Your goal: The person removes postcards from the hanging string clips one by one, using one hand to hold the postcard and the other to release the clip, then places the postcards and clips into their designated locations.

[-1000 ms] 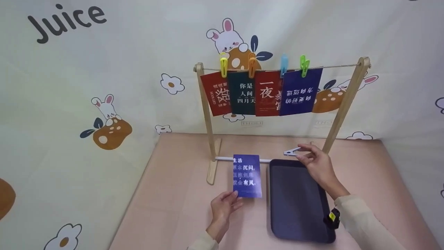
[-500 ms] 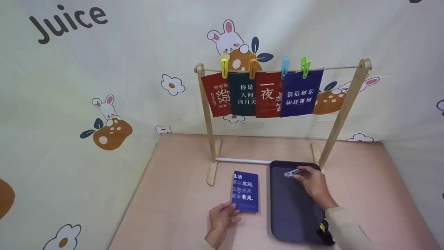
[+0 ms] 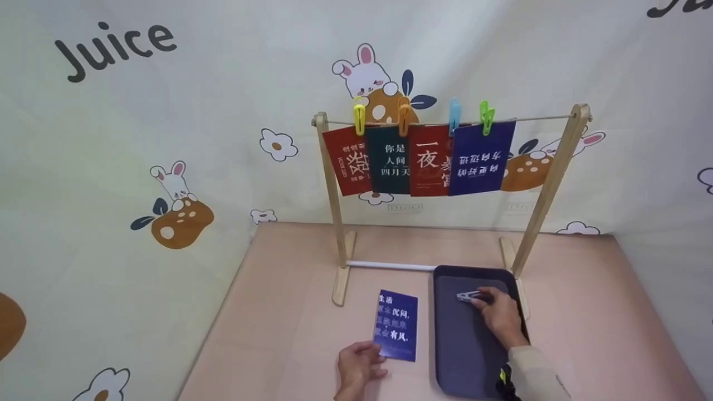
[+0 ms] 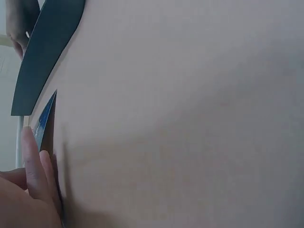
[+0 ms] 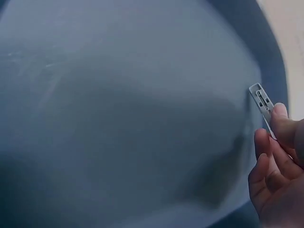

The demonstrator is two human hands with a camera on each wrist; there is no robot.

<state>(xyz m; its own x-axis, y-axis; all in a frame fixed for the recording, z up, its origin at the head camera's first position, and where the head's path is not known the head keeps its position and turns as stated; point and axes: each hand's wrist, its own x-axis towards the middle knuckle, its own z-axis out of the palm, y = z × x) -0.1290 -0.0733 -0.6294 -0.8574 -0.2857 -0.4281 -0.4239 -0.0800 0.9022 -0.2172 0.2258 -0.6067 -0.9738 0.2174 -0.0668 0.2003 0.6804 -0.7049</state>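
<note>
My left hand point(image 3: 356, 370) pinches the lower left corner of a dark blue card point(image 3: 397, 328) printed with white characters. It lies low over the table, left of the dark tray point(image 3: 462, 356); in the left wrist view the card point(image 4: 43, 121) shows nearly edge-on, its far end tipped up. Between thumb and fingers of my right hand point(image 3: 501, 317), a pale grey clothespin point(image 3: 467, 296) is held above the tray's far half. In the right wrist view that clothespin point(image 5: 262, 102) points away from the fingertips, near the tray's wall.
Behind the hands stands a wooden rack point(image 3: 334, 195) with a string point(image 3: 543, 118) across its top. Several cards hang there, among them a blue card point(image 3: 482, 159) under a green clothespin point(image 3: 487, 118). A white rod point(image 3: 390, 266) joins the rack's feet, and the tray's far end stands against it.
Both hands have come down and nearer to me. The blue card has sunk toward the table, and the grey clothespin has moved from beyond the tray's far edge to over its floor.
</note>
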